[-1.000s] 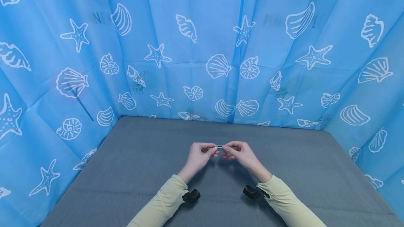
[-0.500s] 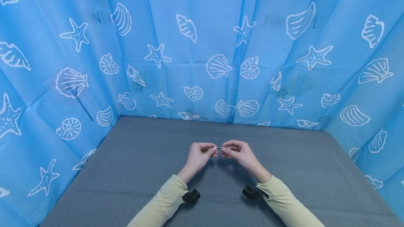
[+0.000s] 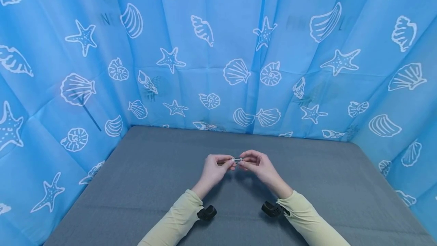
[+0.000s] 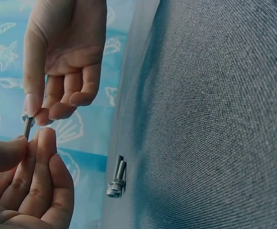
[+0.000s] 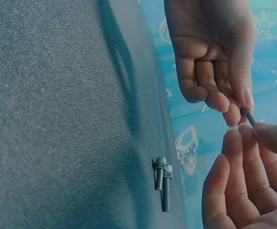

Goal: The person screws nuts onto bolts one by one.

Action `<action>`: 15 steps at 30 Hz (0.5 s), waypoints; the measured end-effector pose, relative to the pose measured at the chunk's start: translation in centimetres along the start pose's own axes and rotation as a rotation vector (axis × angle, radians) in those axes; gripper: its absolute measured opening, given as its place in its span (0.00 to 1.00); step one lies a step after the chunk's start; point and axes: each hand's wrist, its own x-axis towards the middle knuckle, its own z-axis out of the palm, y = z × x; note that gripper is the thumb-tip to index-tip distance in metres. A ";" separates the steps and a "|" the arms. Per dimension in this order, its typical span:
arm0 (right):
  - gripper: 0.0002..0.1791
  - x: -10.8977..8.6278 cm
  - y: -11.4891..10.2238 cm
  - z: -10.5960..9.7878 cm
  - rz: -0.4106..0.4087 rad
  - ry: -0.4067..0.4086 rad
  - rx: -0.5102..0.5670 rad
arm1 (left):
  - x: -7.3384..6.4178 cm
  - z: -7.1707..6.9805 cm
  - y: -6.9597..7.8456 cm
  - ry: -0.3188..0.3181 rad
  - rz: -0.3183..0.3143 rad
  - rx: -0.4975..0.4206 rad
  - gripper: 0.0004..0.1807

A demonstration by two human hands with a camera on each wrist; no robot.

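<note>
A small metal bolt (image 5: 251,115) with a threaded shank is held level between both hands, above the grey cloth. My left hand (image 3: 213,168) pinches its head end between thumb and fingers. With thumb and fingertips my right hand (image 3: 258,166) pinches a small nut (image 4: 28,118) at the other end; the thumb hides it in the right wrist view. Bare shank spans the narrow gap between the hands. Below them, two more bolts (image 4: 117,179) of unequal length lie side by side on the cloth, each with a nut-like collar near its head.
Grey cloth (image 3: 164,162) covers the table. Blue curtains (image 3: 208,48) with white shells and starfish hang behind it and along both sides. Black wrist cameras (image 3: 206,212) sit under both light yellow sleeves.
My right fingers have shifted round at the bolt's end, the index finger rising slightly. A little more metal shows between the hands. The left hand stays in place.
</note>
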 end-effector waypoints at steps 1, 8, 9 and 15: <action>0.16 0.0 0.0 0.0 0.002 0.000 -0.018 | 0.0 0.0 0.0 -0.001 0.002 -0.004 0.09; 0.19 0.1 0.2 0.1 0.052 -0.014 -0.061 | -0.1 0.0 0.0 0.015 0.002 0.020 0.09; 0.19 0.0 0.2 0.1 0.041 -0.018 -0.047 | -0.1 0.0 0.0 0.017 0.002 0.031 0.09; 0.19 0.0 0.2 -0.1 -0.010 -0.017 0.032 | -0.1 -0.1 0.0 -0.009 -0.005 0.053 0.08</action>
